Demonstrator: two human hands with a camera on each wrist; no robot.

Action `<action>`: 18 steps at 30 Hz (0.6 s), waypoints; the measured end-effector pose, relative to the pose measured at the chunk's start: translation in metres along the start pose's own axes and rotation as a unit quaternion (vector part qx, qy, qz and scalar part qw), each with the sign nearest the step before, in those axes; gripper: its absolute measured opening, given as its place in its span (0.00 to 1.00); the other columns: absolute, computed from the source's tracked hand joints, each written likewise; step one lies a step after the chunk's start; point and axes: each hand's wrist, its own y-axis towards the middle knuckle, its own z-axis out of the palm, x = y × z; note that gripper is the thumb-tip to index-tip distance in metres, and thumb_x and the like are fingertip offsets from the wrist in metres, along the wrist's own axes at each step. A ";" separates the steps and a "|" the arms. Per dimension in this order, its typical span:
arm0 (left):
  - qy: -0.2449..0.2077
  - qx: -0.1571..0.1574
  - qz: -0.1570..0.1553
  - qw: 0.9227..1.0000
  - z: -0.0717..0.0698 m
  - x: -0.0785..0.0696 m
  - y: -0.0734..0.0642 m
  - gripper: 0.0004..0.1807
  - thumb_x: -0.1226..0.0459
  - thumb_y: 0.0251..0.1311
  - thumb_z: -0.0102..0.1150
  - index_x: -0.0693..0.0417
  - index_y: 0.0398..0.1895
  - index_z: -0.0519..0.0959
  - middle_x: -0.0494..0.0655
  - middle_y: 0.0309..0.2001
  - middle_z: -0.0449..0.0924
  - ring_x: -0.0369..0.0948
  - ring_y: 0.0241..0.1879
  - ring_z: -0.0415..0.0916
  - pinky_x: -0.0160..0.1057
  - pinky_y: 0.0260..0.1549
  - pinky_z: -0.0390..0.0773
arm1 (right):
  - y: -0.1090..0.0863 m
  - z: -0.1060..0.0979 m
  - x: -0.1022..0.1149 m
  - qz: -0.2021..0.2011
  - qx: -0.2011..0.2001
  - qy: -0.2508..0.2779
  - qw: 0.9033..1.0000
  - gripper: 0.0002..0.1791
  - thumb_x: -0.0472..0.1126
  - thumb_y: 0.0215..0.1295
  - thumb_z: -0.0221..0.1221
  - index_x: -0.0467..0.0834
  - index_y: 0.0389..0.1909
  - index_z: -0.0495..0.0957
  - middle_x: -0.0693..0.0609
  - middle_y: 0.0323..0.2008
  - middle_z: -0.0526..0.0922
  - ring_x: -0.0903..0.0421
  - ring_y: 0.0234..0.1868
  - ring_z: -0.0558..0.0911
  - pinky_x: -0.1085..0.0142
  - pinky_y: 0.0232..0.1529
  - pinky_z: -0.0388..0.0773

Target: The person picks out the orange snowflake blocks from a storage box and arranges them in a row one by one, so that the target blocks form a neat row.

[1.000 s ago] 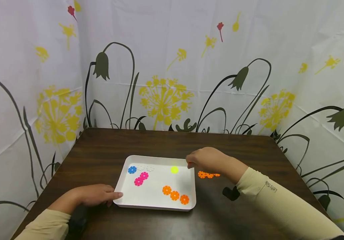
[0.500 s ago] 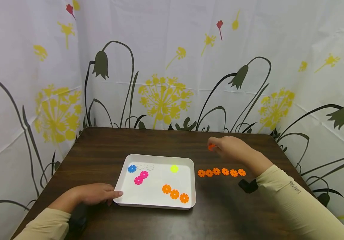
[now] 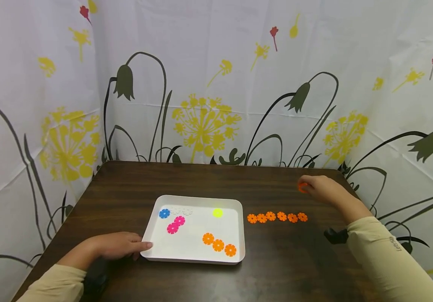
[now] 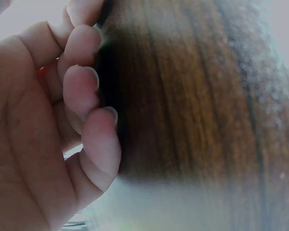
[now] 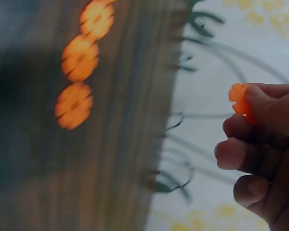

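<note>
Between thumb and fingertip my right hand (image 3: 324,191) pinches an orange notched disc (image 5: 239,98), held above the table at its right side. Below and to the left of that hand lies a row of several linked-looking orange discs (image 3: 282,216), running right from the tray. My left hand (image 3: 120,245) grips the near left corner of the white tray (image 3: 186,258), thumb on the rim and fingers curled. In the tray are a blue disc (image 3: 164,213), pale white discs (image 3: 182,212), pink discs (image 3: 173,228), a yellow disc (image 3: 217,213) and three orange discs (image 3: 218,245).
All this is on a dark wooden table (image 3: 186,178). A white curtain (image 3: 216,63) with printed flowers hangs behind the table and along both sides.
My right hand has moved from the tray's right rim up and to the right with the orange disc, uncovering the whole orange row. The left hand stays at the tray corner.
</note>
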 end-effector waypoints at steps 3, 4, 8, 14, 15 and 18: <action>-0.001 0.000 0.000 1.000 0.000 0.002 -0.001 0.25 0.42 0.69 0.48 0.53 0.28 0.78 0.47 0.29 0.72 0.43 0.31 0.68 0.42 0.32 0.66 | -0.001 0.016 -0.020 0.020 0.040 0.004 0.999 0.12 0.37 0.73 0.52 0.43 0.53 0.77 0.49 0.40 0.84 0.54 0.36 0.81 0.56 0.35 0.77; -0.002 0.000 0.000 1.000 0.001 0.003 0.000 0.25 0.42 0.69 0.48 0.52 0.28 0.78 0.47 0.29 0.72 0.43 0.31 0.68 0.42 0.32 0.66 | -0.002 0.021 -0.026 0.028 0.054 0.010 0.998 0.12 0.36 0.72 0.52 0.42 0.53 0.76 0.49 0.38 0.84 0.54 0.34 0.81 0.56 0.34 0.76; -0.007 0.000 0.003 1.000 0.001 0.004 0.000 0.25 0.42 0.69 0.47 0.53 0.28 0.78 0.47 0.29 0.72 0.43 0.31 0.68 0.42 0.31 0.65 | -0.007 0.044 -0.044 0.047 0.096 0.049 0.993 0.07 0.33 0.67 0.55 0.41 0.44 0.76 0.50 0.30 0.80 0.56 0.27 0.75 0.61 0.27 0.72; -0.007 -0.002 0.012 1.000 0.000 0.002 -0.001 0.25 0.43 0.69 0.47 0.52 0.27 0.78 0.47 0.28 0.72 0.42 0.30 0.68 0.40 0.30 0.65 | -0.010 0.066 -0.054 0.085 0.139 0.080 0.983 0.05 0.33 0.64 0.56 0.45 0.38 0.73 0.50 0.30 0.76 0.54 0.21 0.74 0.61 0.21 0.73; -0.005 -0.002 0.014 1.000 0.000 0.002 0.000 0.25 0.43 0.70 0.47 0.52 0.27 0.78 0.46 0.28 0.72 0.42 0.30 0.68 0.40 0.30 0.65 | -0.010 0.068 -0.054 0.092 0.141 0.078 0.983 0.05 0.34 0.65 0.56 0.46 0.38 0.73 0.49 0.30 0.76 0.54 0.20 0.74 0.61 0.20 0.73; 0.000 -0.002 0.009 1.000 0.000 0.002 0.001 0.25 0.42 0.69 0.47 0.52 0.28 0.78 0.46 0.29 0.72 0.42 0.30 0.68 0.41 0.31 0.65 | -0.009 0.071 -0.056 0.094 0.141 0.063 0.983 0.05 0.35 0.66 0.57 0.45 0.40 0.72 0.49 0.29 0.76 0.53 0.18 0.75 0.61 0.20 0.72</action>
